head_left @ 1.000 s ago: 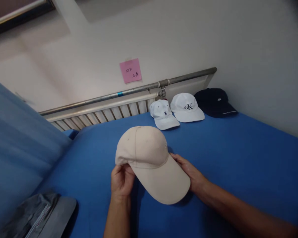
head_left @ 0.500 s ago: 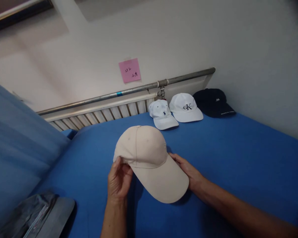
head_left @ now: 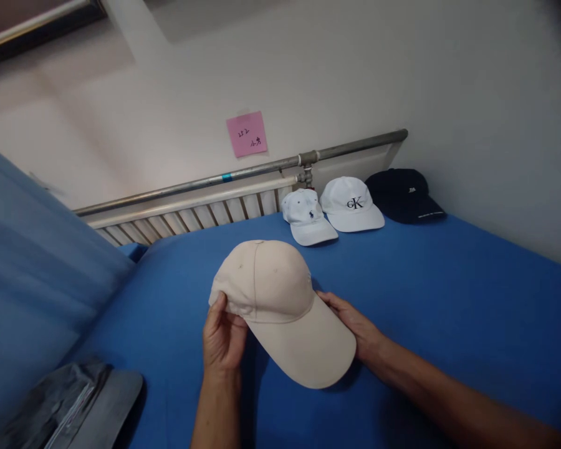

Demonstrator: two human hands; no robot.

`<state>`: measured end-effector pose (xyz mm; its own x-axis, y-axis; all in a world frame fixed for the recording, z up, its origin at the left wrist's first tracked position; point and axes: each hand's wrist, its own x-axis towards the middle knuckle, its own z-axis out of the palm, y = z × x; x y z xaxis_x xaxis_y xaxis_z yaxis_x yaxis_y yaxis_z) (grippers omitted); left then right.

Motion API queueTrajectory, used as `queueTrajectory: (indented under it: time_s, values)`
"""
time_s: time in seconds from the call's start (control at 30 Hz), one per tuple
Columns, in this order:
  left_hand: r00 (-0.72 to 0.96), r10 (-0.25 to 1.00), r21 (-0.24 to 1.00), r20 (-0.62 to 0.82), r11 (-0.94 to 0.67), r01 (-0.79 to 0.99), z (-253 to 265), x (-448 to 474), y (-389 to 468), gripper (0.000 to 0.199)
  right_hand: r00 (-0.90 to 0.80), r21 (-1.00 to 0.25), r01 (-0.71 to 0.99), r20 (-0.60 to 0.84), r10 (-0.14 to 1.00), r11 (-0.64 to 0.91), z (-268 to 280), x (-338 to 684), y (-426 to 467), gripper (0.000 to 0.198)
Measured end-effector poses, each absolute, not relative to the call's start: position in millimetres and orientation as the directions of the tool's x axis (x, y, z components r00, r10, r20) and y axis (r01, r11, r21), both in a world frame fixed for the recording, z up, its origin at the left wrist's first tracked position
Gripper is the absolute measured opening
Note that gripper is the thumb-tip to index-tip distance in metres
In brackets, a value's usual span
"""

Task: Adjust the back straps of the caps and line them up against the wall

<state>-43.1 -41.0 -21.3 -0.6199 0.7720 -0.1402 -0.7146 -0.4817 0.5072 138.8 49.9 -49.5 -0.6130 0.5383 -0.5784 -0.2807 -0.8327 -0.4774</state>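
Observation:
A beige baseball cap (head_left: 280, 287) is held up in front of me, its brim pointing down and to the right. My left hand (head_left: 224, 337) grips its left lower edge, thumb outside and fingers underneath. On the other side, my right hand (head_left: 355, 324) holds the cap where the brim meets the crown; its fingers are partly hidden behind the brim. Farther back stand a small white cap (head_left: 306, 215) with a dark logo, a white cap (head_left: 350, 202) with letters on its front, and a black cap (head_left: 404, 194).
A blue sheet (head_left: 177, 293) covers the surface below. At the lower left lies a grey cap (head_left: 107, 405), beside a blue curtain (head_left: 28, 262). Along the back wall run a metal pipe (head_left: 182, 187) and a radiator (head_left: 201, 215), beneath a pink note (head_left: 247, 134).
The beige cap has tilted slightly, its brim a little lower and its left edge a bit farther left. Both hands keep their hold. The whole view has shifted slightly.

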Motion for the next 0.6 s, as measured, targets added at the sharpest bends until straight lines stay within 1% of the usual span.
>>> queueTrajectory:
  time_s: [0.17,0.27,0.37,0.53,0.6]
  values:
    - [-0.596,0.798,0.449,-0.089,-0.502,-0.74,-27.3,-48.4,-40.6,0.035,-0.609,-0.426,-0.307,-0.599,0.52,-0.851,-51.8,137.2,50.0,0.015]
    - [-0.556,0.827,0.408,-0.084,-0.48,-0.776,-27.4,-50.1,-40.8,0.038,-0.627,-0.427,-0.297,-0.588,0.511,-0.854,-54.9,136.6,49.8,0.015]
    - [-0.518,0.852,0.36,-0.081,-0.459,-0.812,-26.5,-50.9,-40.9,0.038,-0.627,-0.441,-0.307,-0.573,0.528,-0.843,-56.6,137.0,49.7,0.016]
    - [-0.546,0.824,0.382,-0.152,-0.461,-0.801,-25.1,-50.7,-40.4,0.036,-0.616,-0.448,-0.299,-0.584,0.529,-0.843,-55.1,138.4,49.3,0.014]
    - [-0.559,0.815,0.391,-0.155,-0.468,-0.792,-25.3,-51.1,-40.6,0.036,-0.61,-0.445,-0.293,-0.594,0.524,-0.846,-54.7,138.5,49.3,0.015]
